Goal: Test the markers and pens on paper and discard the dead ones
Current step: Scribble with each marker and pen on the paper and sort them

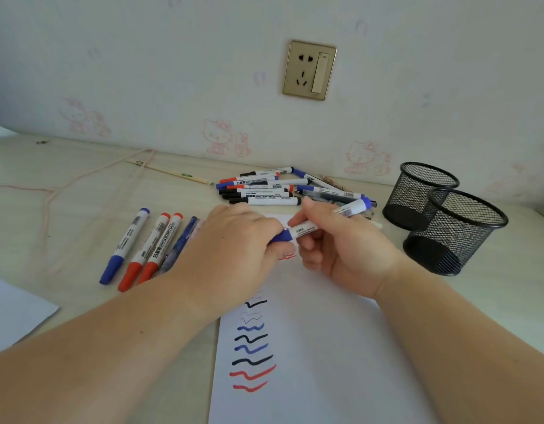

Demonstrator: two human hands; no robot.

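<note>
A blue whiteboard marker (307,228) is held above the white test paper (325,362). My right hand (341,249) grips its white barrel, and my left hand (237,246) pinches its blue cap end. The paper carries several wavy test strokes (252,350) in red, black and blue. A heap of several markers and pens (264,189) lies behind my hands near the wall. To the left, a blue marker (125,246), two red markers (151,250) and a blue pen (178,243) lie side by side.
Two black mesh pen cups (454,231) stand at the right, one behind the other (417,194). Another white sheet (10,313) lies at the left edge. A pink cord (81,179) and a wooden stick (169,174) lie at the back left.
</note>
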